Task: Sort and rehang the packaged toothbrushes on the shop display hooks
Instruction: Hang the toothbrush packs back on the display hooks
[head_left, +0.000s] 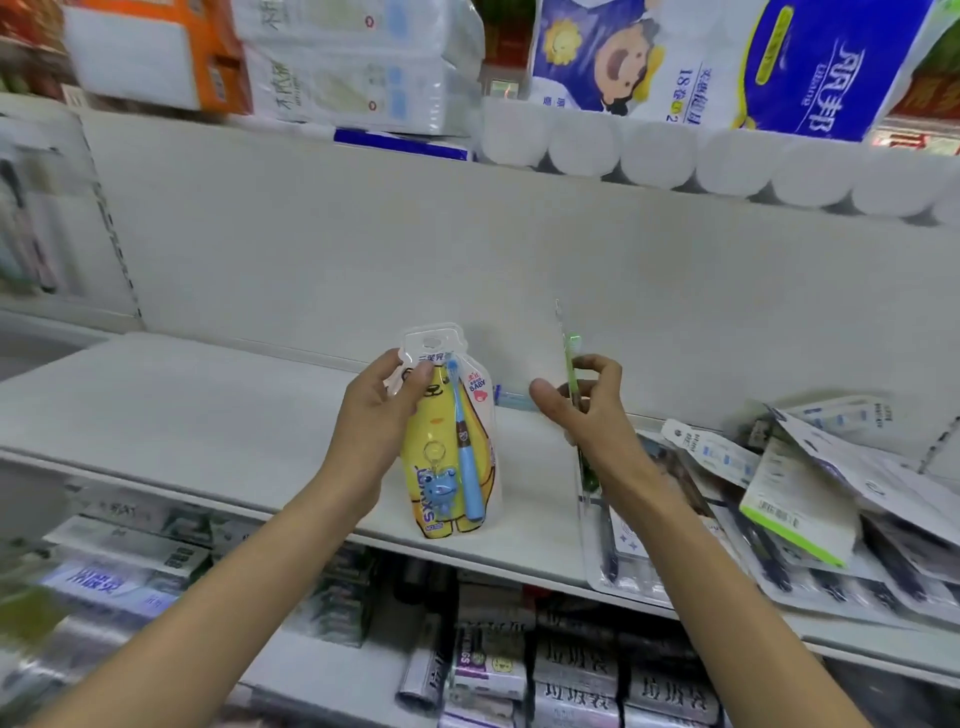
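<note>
My left hand grips the upper left of a yellow children's toothbrush pack with a blue brush and a blue keyring figure, held upright above the white shelf. My right hand pinches a clear pack with a green toothbrush, seen edge-on and upright. A pile of several packaged toothbrushes lies on the shelf at the right. No display hook shows in this view.
The white back panel rises behind the shelf. Toilet roll packs and tissue packs overhang from above. Boxed goods fill the lower shelf. A small blue item lies by the back panel.
</note>
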